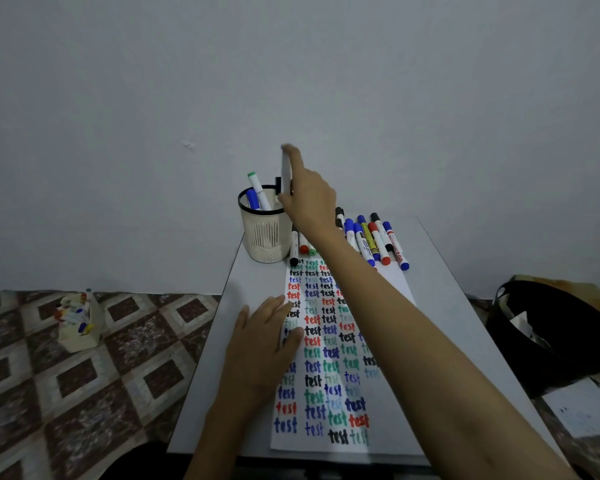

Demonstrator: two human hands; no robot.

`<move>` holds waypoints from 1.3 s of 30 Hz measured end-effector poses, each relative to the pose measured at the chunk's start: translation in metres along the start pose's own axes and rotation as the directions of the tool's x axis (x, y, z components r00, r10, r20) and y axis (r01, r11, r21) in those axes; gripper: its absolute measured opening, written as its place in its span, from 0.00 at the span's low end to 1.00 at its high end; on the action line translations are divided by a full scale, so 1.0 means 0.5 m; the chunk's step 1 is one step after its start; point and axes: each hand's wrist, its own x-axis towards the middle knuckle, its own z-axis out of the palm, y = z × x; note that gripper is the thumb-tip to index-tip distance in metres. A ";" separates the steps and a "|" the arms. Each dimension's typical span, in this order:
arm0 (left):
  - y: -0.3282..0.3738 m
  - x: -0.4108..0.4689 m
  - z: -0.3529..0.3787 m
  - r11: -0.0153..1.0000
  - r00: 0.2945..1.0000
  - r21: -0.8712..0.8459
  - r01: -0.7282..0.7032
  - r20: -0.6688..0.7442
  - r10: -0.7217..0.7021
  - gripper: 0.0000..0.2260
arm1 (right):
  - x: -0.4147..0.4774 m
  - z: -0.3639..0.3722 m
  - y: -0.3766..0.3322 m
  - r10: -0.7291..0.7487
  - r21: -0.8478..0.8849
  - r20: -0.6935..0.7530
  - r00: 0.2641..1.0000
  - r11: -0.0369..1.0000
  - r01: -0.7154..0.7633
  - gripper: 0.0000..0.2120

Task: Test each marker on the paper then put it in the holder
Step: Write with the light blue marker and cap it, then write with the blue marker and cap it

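My right hand (309, 199) reaches over the cream mesh holder (267, 237) and pinches a white marker with a black cap (285, 174), held upright with its lower end at the holder's rim. A green-capped marker (257, 187) and a blue marker (253, 199) stand inside the holder. My left hand (264, 344) rests flat on the left edge of the paper (326, 358), which is covered with rows of "test" in black, blue, red and green. Several loose markers (371, 242) lie at the far end of the table, and three more (302, 247) lie beside the holder.
The small grey table (465, 341) stands against a pale wall. On the patterned floor to the left sits a cream box of markers (78, 320). A black bin (555, 334) and a sheet of paper (582, 407) lie on the floor to the right.
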 end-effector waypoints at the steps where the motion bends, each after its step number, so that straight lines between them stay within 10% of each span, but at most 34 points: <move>1: 0.002 -0.001 -0.002 1.000 1.000 0.000 0.000 0.000 0.000 0.34 | -0.006 0.005 0.006 0.011 -0.024 0.014 1.000 1.000 -0.010 0.27; 9: 0.000 -0.001 0.002 1.000 1.000 -0.002 0.002 -0.003 -0.002 0.32 | -0.043 -0.032 0.112 0.201 0.097 -0.057 0.978 0.976 -0.195 0.23; 14: 0.000 0.002 0.002 1.000 1.000 -0.001 -0.014 -0.015 0.014 0.32 | -0.135 -0.076 0.270 0.639 -0.179 0.002 0.769 0.757 -0.628 0.15; 20: 0.005 0.004 -0.002 1.000 0.999 0.003 -0.020 -0.030 0.020 0.29 | -0.207 -0.105 0.326 0.739 -0.202 0.054 0.672 0.667 -0.717 0.10; 24: 0.005 0.002 -0.003 1.000 0.999 0.008 -0.025 -0.043 0.025 0.29 | -0.223 -0.140 0.306 0.700 0.119 -0.174 0.692 0.713 -0.691 0.08; 27: 0.007 0.000 -0.002 0.999 0.998 0.017 -0.031 -0.061 0.032 0.31 | -0.235 -0.175 0.263 0.677 0.618 -0.303 0.671 0.675 -0.402 0.05; 31: 0.018 -0.003 -0.010 0.994 0.984 -0.015 -0.109 -0.142 0.106 0.30 | -0.282 -0.230 0.174 0.714 0.908 -0.094 0.694 0.347 -0.234 0.05; 39: 0.069 -0.033 -0.036 0.944 0.971 -0.227 -0.239 -0.027 0.239 0.27 | -0.421 -0.205 0.036 0.474 0.843 0.452 0.755 0.048 -0.535 0.10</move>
